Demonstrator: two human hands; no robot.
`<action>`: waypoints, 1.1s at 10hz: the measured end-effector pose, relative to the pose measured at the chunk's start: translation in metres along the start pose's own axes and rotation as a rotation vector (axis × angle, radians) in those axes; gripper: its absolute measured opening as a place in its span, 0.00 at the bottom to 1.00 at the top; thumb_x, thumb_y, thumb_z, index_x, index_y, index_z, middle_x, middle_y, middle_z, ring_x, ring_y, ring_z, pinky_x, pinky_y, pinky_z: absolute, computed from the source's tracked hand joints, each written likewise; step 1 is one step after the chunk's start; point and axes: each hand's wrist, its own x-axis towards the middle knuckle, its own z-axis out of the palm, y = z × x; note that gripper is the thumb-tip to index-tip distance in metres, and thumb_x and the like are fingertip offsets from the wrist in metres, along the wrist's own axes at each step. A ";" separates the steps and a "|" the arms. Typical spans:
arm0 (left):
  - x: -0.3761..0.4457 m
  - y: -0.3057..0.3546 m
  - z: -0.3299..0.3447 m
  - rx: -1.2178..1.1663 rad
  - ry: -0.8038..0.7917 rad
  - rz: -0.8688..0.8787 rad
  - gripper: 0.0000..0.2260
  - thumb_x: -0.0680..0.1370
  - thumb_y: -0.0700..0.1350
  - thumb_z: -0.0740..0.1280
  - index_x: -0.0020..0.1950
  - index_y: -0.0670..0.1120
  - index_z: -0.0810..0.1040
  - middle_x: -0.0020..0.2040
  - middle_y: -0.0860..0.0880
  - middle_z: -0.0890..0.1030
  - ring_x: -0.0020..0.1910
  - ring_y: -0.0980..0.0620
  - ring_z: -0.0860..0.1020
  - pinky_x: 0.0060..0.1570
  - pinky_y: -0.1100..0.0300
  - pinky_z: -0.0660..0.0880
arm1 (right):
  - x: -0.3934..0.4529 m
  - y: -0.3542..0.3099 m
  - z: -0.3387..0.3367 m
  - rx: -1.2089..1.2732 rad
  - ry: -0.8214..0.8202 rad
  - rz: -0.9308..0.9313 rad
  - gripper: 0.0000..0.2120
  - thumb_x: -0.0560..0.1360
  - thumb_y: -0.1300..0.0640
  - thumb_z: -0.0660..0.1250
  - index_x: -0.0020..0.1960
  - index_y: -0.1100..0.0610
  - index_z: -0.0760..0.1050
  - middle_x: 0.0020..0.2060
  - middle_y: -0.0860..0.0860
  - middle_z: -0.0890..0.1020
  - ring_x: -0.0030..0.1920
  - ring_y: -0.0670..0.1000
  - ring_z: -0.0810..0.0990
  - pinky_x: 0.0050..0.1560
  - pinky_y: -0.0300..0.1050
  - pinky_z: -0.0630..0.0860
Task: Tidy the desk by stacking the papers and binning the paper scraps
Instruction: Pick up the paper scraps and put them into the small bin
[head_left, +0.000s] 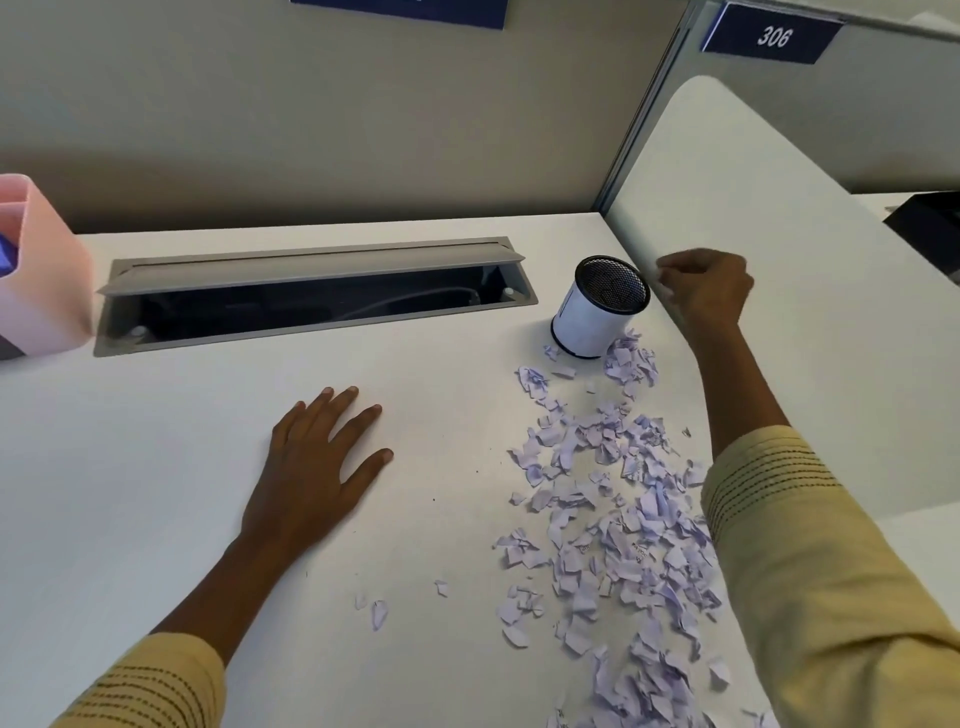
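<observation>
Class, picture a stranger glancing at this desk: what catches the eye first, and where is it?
A long spill of lilac paper scraps runs down the desk's right side. At its far end stands a small mesh bin, with the right hand curled beside its rim. The left hand lies flat mid-desk.

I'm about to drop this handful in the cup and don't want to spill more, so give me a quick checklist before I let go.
1. Mesh cup upright, mouth open: ok.
2. Right hand over the mouth: not ok, it sits beside the rim, to the right.
3. Grip on scraps: cannot tell how much is held; only a white bit shows at the curled fingers.
4. Left hand steadying the cup: not ok, it lies flat on the desk, away from the cup.
5. Paper scraps left to bin: not ok, a large heap lies before the cup.
</observation>
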 end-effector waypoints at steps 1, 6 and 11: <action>0.000 0.000 -0.001 -0.003 -0.001 -0.005 0.27 0.78 0.63 0.52 0.70 0.52 0.71 0.73 0.49 0.67 0.74 0.48 0.61 0.73 0.52 0.53 | -0.004 0.025 0.005 -0.084 -0.017 0.071 0.09 0.69 0.61 0.70 0.48 0.57 0.84 0.45 0.57 0.85 0.46 0.52 0.81 0.57 0.45 0.76; 0.000 0.001 -0.001 0.006 0.002 -0.001 0.27 0.78 0.63 0.52 0.71 0.52 0.71 0.73 0.49 0.67 0.74 0.48 0.61 0.73 0.50 0.54 | -0.041 0.057 0.017 -0.480 -0.498 -0.218 0.10 0.70 0.62 0.72 0.50 0.57 0.82 0.49 0.57 0.83 0.45 0.51 0.80 0.44 0.40 0.70; 0.001 -0.002 0.002 0.028 -0.004 -0.007 0.25 0.77 0.63 0.54 0.70 0.52 0.72 0.72 0.48 0.69 0.74 0.48 0.63 0.73 0.52 0.54 | -0.033 -0.018 -0.024 0.138 -0.377 -0.159 0.08 0.68 0.65 0.74 0.46 0.66 0.82 0.31 0.54 0.81 0.27 0.45 0.78 0.36 0.34 0.77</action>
